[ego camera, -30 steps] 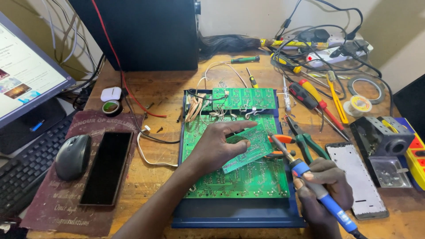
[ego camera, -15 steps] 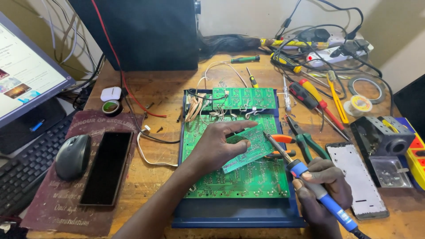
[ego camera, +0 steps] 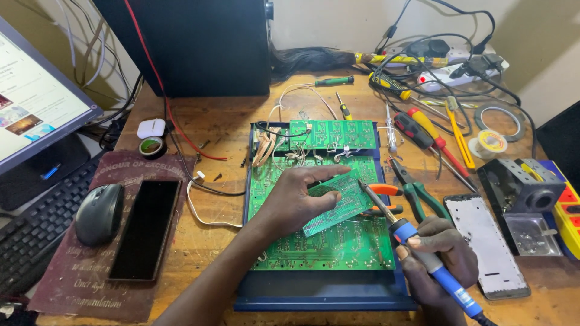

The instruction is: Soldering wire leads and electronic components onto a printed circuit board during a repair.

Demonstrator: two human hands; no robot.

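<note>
My left hand [ego camera: 296,199] holds a small green circuit board [ego camera: 338,205] tilted above a large green circuit board [ego camera: 320,241] that lies in a blue case [ego camera: 320,299]. My right hand [ego camera: 438,253] grips a blue-handled soldering iron [ego camera: 417,241]; its metal tip touches the upper right edge of the small board. A second green board [ego camera: 332,134] with white wires sits at the far end of the case.
Orange-handled pliers [ego camera: 386,190] and green-handled pliers [ego camera: 420,196] lie right of the case. Screwdrivers [ego camera: 423,130], solder reel [ego camera: 490,143], tape roll [ego camera: 498,118] and iron stand [ego camera: 522,190] fill the right side. A phone [ego camera: 145,229], mouse [ego camera: 99,212] and keyboard [ego camera: 36,229] lie left.
The soldering iron tip has moved left and up onto the edge of the small board. My left hand keeps the small board in about the same place.
</note>
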